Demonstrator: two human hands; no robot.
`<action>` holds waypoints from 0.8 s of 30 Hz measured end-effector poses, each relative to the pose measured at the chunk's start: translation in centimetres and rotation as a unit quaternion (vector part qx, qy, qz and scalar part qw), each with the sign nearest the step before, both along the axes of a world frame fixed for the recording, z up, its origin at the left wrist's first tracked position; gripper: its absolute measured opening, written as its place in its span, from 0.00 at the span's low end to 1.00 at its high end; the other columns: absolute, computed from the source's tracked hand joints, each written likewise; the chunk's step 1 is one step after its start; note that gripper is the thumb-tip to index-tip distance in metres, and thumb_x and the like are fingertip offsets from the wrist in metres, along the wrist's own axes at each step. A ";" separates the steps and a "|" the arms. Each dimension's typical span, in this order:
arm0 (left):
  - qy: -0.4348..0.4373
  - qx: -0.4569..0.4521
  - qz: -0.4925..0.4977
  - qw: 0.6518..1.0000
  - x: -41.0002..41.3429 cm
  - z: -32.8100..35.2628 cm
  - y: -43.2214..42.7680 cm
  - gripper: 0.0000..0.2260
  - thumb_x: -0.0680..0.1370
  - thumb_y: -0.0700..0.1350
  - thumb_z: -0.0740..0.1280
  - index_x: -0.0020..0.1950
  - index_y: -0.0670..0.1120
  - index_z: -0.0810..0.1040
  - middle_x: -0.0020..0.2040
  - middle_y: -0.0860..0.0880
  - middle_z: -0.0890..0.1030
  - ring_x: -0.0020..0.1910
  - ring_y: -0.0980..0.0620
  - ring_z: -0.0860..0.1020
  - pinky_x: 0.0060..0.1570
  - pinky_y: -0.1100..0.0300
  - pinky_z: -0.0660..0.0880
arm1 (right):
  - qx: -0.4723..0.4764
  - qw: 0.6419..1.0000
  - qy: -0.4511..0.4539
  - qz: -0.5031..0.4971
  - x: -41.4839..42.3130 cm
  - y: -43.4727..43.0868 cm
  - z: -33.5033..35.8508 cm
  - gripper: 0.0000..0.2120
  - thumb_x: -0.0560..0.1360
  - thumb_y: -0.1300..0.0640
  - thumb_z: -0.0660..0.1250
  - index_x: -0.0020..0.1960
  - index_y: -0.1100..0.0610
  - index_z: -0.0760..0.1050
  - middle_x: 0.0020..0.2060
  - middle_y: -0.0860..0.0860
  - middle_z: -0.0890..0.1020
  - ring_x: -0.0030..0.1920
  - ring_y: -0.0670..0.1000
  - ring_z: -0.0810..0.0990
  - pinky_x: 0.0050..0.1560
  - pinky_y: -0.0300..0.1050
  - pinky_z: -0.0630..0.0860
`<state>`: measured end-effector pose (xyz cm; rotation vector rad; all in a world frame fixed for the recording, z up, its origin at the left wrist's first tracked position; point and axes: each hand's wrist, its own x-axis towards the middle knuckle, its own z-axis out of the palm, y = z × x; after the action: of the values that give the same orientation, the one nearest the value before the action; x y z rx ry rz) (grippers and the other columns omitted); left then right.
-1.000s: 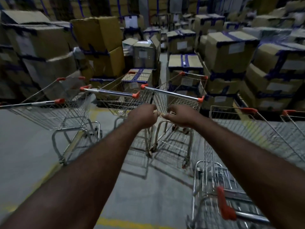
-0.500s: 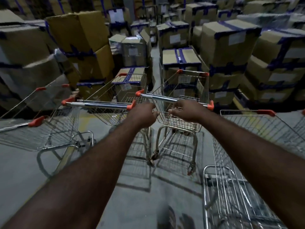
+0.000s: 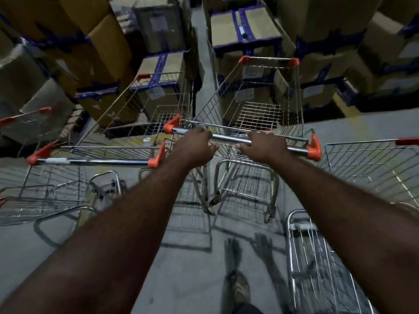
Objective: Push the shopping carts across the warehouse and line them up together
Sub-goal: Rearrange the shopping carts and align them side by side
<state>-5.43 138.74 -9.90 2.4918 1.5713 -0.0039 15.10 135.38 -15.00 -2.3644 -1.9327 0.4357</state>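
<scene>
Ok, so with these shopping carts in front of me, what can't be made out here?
Head view, the only one:
Fingertips of left hand and right hand: curled behind the orange-capped chrome handle bar.
Silver wire cart at right: cut off by the frame edge.
White labels on brown cardboard boxes: too blurred to read.
Sandalled foot: motion-blurred.

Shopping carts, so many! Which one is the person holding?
The middle cart, straight ahead: the left hand and right hand both grip its silver handle bar. The cart at its left and the cart at the right stand untouched.
</scene>
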 end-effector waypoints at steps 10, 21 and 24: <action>0.056 0.000 -0.047 0.997 2.2 -4.6 7.8 0.25 0.81 0.63 0.59 0.74 0.51 0.68 0.75 0.45 0.69 0.76 0.42 0.62 0.73 0.34 0.54 | 0.011 0.995 -0.100 -0.004 1.8 3.1 -0.6 0.41 0.69 0.17 0.47 0.54 0.49 0.80 0.38 0.50 0.77 0.45 0.56 0.80 0.48 0.49 0.75; 0.007 -0.044 -0.086 0.995 2.7 -4.9 7.5 0.23 0.80 0.69 0.53 0.52 0.53 0.76 0.53 0.49 0.80 0.60 0.44 0.76 0.71 0.34 0.56 | -0.018 0.995 -0.099 -0.028 2.9 0.9 -0.3 0.48 0.61 0.12 0.44 0.47 0.50 0.80 0.36 0.48 0.78 0.41 0.53 0.79 0.45 0.46 0.75; 0.007 -0.046 -0.090 0.995 2.0 -5.2 6.2 0.24 0.79 0.70 0.52 0.52 0.53 0.76 0.56 0.48 0.80 0.62 0.43 0.74 0.70 0.36 0.57 | -0.026 0.993 -0.110 -0.027 2.5 -0.7 -0.3 0.49 0.60 0.12 0.43 0.45 0.51 0.81 0.34 0.49 0.78 0.38 0.51 0.78 0.45 0.45 0.77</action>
<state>-3.47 144.93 -15.13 2.5553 1.3147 -0.1169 17.58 134.72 -15.30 -2.5888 -1.9597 0.2341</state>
